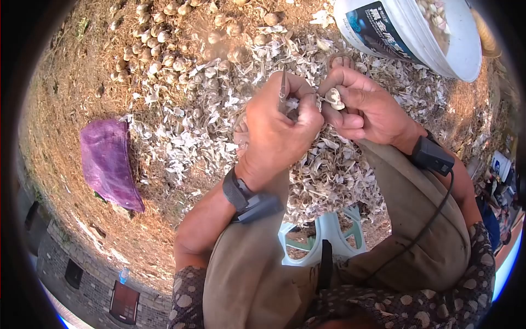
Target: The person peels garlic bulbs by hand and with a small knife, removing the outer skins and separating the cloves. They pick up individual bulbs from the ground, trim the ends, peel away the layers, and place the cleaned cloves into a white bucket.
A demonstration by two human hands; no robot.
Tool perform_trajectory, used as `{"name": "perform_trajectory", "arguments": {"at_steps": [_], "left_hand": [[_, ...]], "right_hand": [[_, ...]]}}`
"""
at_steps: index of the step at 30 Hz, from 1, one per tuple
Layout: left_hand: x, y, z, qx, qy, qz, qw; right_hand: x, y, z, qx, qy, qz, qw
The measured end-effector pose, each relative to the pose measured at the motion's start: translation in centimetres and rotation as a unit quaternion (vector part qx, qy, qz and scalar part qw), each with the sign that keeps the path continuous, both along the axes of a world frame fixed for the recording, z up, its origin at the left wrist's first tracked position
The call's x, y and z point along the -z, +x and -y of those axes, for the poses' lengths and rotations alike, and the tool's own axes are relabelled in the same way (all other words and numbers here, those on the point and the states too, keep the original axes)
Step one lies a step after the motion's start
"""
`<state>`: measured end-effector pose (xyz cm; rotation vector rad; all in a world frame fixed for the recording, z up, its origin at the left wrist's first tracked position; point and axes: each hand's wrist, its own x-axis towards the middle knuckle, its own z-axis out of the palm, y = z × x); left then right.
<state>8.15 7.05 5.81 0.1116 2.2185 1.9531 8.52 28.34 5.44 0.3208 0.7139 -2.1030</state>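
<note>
My left hand [276, 129] is closed around a small knife [282, 90], whose narrow pointed blade sticks up past the knuckles; its handle is hidden in the fist. Close beside it, my right hand [372, 107] has its fingers curled on a piece of garlic [334, 99] with pale, papery skin. The fingertips of both hands nearly meet at the garlic. Beneath them spreads a thick layer of garlic skins [334, 181]. Whole garlic bulbs [156, 46] lie scattered on the ground beyond my left hand.
At the upper right a tilted-looking white bucket [383, 33] holds peeled-looking garlic cloves [435, 13]. A purple mesh sack [107, 164] lies on dry straw at the left. Below, a pale green plastic stool [320, 241] shows between my knees. A cable [433, 219] runs from my right wrist.
</note>
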Motion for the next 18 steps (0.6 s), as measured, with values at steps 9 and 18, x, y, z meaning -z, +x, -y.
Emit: {"name": "perform_trajectory", "arguments": {"at_steps": [9,18], "left_hand": [[0.5,0.0,0.2,0.038,0.014,0.008,0.999],[0.2,0.3,0.2,0.100,0.005,0.046,0.994]], "right_hand": [[-0.4,0.1,0.2,-0.012,0.087,0.027,0.996],[-1.3,-0.5,0.4,-0.060,0.174,0.021,0.983]]}}
